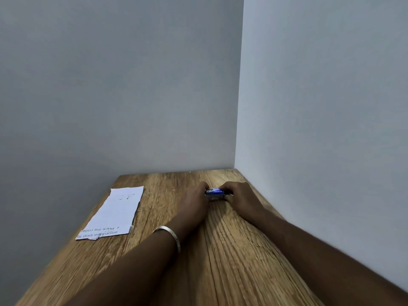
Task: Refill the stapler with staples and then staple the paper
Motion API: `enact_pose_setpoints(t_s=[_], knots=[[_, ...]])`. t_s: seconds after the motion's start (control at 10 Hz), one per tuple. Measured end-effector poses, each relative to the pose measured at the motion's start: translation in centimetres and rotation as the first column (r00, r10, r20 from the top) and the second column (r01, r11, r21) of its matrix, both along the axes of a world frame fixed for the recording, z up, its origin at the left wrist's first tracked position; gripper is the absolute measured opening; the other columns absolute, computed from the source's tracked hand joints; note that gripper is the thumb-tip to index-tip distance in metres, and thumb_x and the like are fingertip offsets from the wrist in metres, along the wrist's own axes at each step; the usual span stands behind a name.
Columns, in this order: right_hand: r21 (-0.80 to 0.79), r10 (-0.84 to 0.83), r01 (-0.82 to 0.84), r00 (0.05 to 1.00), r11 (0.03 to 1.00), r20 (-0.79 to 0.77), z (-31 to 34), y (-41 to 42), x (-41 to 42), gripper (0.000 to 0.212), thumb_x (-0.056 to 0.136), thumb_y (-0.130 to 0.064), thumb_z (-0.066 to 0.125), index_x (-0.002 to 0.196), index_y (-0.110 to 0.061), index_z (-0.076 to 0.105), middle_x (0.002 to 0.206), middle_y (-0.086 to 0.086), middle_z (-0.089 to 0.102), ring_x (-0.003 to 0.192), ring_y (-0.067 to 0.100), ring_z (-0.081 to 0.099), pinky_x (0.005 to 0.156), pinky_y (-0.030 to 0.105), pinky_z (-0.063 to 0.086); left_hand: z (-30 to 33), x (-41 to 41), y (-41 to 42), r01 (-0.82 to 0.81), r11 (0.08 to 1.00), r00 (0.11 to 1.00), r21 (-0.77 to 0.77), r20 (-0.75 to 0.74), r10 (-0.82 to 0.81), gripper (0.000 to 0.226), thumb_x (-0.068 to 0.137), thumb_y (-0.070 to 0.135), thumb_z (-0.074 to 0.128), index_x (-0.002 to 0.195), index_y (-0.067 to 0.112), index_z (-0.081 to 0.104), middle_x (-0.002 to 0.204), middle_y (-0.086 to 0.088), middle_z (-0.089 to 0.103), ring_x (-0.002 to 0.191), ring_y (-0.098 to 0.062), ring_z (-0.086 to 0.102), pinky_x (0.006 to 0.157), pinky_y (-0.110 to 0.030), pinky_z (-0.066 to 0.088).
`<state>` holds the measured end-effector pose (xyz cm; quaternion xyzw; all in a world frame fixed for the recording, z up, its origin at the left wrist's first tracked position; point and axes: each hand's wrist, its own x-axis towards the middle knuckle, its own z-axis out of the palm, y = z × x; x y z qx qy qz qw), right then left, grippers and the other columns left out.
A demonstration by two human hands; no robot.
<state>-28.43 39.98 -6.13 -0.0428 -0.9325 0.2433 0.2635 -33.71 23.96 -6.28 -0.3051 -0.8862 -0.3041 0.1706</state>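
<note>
On table (220,250), both hands' grip closed round stapler (214,192)

Table (220,250) grained matt wood (cracked in places); paper (117,212) matt white; bracelet (174,236) shiny metal.

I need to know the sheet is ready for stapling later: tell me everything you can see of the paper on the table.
The paper is a white sheet lying flat on the wooden table, near its left edge. Its near edge looks torn and carries upside-down printed text; faint marks show near the far end. Neither hand touches it.
</note>
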Motion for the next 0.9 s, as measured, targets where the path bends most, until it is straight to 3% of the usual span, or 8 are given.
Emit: enact_pose_setpoints(t_s=[0.2, 0.4, 0.5, 0.7, 0.9], knots=[[0.041, -0.012, 0.013, 1.0, 0.999, -0.019, 0.1, 0.5, -3.2, 0.03, 0.086, -0.005, 0.067, 0.112, -0.019, 0.072, 0.105, 0.005, 0.074, 0.094, 0.018, 0.067, 0.086, 0.038, 0.055, -0.2, -3.3, 0.8, -0.018, 1.0, 1.0, 0.0, -0.023, 0.018, 0.022, 0.095, 0.015, 0.051, 0.114, 0.015, 0.061, 0.107, -0.008, 0.07, 0.092, -0.024, 0.064, 0.078, -0.045, 0.055], [0.051, -0.015, 0.017, 0.999, 0.999, -0.041, -0.2, 1.0, -4.6, 0.033, 0.085, -0.006, 0.07, 0.115, -0.018, 0.071, 0.108, 0.005, 0.075, 0.096, 0.016, 0.067, 0.087, 0.033, 0.055, -0.5, -4.8, 1.3, -0.023, 0.999, 0.999, 0.028, -0.037, 0.024, 0.022, 0.095, 0.013, 0.052, 0.114, 0.013, 0.063, 0.107, -0.009, 0.071, 0.092, -0.024, 0.065, 0.078, -0.044, 0.055], [0.035, -0.021, 0.023, 0.999, 0.999, -0.045, -0.4, 0.9, -4.5, 0.043, 0.084, -0.007, 0.071, 0.126, -0.019, 0.066, 0.118, 0.008, 0.072, 0.104, 0.019, 0.067, 0.092, 0.035, 0.054, -0.8, -4.7, 1.4, -0.026, 0.999, 0.999, 0.027, -0.028, 0.027, 0.03, 0.095, 0.013, 0.053, 0.125, 0.014, 0.058, 0.118, -0.011, 0.069, 0.101, -0.026, 0.064, 0.082, -0.041, 0.055], [0.057, -0.09, 0.092, 0.995, 0.994, -0.03, -0.6, 0.5, -3.1, 0.066, 0.083, -0.011, 0.071, 0.143, -0.022, 0.047, 0.123, 0.011, 0.069, 0.108, 0.025, 0.064, 0.093, 0.033, 0.049, -1.1, -4.0, 0.8, -0.056, 0.998, 0.998, 0.025, -0.024, 0.057, 0.061, 0.089, 0.021, 0.066, 0.142, 0.013, 0.037, 0.134, -0.015, 0.056, 0.121, -0.032, 0.053, 0.094, -0.041, 0.046], [0.058, -0.135, 0.131, 0.988, 0.99, 0.069, -0.8, -1.1, -0.1, 0.07, 0.09, -0.024, 0.062, 0.151, -0.02, 0.028, 0.15, 0.008, 0.047, 0.133, 0.026, 0.047, 0.104, 0.037, 0.042, -1.0, -0.9, -1.3, -0.092, 0.996, 0.995, -0.002, 0.042, 0.092, 0.078, 0.091, 0.037, 0.063, 0.151, 0.009, 0.021, 0.158, -0.016, 0.026, 0.142, -0.032, 0.034, 0.113, -0.042, 0.036]])
